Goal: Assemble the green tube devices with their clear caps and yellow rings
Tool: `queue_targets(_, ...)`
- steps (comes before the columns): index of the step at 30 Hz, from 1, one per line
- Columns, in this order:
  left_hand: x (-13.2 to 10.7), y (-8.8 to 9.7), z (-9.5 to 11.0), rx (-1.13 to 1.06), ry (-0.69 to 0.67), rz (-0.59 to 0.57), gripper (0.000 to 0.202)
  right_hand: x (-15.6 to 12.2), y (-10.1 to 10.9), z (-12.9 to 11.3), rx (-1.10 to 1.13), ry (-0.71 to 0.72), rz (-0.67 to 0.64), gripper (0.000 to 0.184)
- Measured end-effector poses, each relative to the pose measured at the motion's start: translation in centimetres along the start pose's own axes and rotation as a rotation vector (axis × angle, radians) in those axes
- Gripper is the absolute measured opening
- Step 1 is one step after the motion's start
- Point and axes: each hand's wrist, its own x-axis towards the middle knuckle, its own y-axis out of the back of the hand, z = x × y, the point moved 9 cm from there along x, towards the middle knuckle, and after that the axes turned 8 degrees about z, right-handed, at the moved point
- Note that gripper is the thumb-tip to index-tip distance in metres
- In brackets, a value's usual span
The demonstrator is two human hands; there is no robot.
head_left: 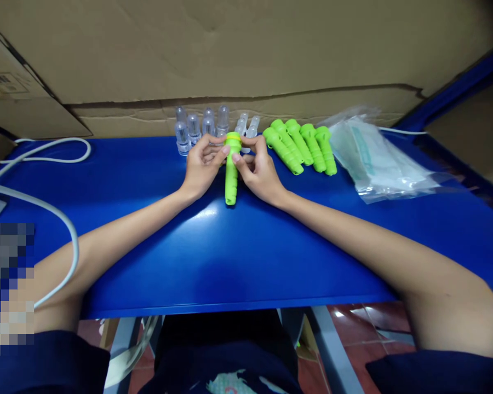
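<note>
A blue tabletop (pixel 213 268), with light (pixel 206 213) reflected on it, is backed by brown cardboard (pixel 246 49) and flanked at right by a blue frame (pixel 447 85); grey legs (pixel 334 350) and red floor tiles (pixel 355 331) are seen below.

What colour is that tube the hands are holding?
The tube is bright lime green, with a yellower top end; the head view shows it.

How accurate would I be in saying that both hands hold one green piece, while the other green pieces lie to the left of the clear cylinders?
Only the side is wrong: the head view shows the other green pieces lying to the right of the clear cylinders. Both hands do hold one green piece.
</note>
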Motion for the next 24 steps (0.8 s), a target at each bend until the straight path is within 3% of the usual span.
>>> queue_targets(10, -0.3, 0.0, 0.2, -0.007, 0.06, -0.003, 0.059, 0.2, 0.4, -0.4, -0.034, 0.01, 0.065, 0.066)
queue_targets(18, -0.6, -0.8, 2.3, -0.028, 0.026, -0.05, 0.059, 0.1, 0.8, 0.0, -0.038, -0.003, 0.083, 0.066)
queue_targets(24, -0.7, -0.9, 1.6, -0.059, 0.076, -0.059, 0.058, 0.5, 1.3, -0.5, -0.017, 0.015, 0.133, 0.059)
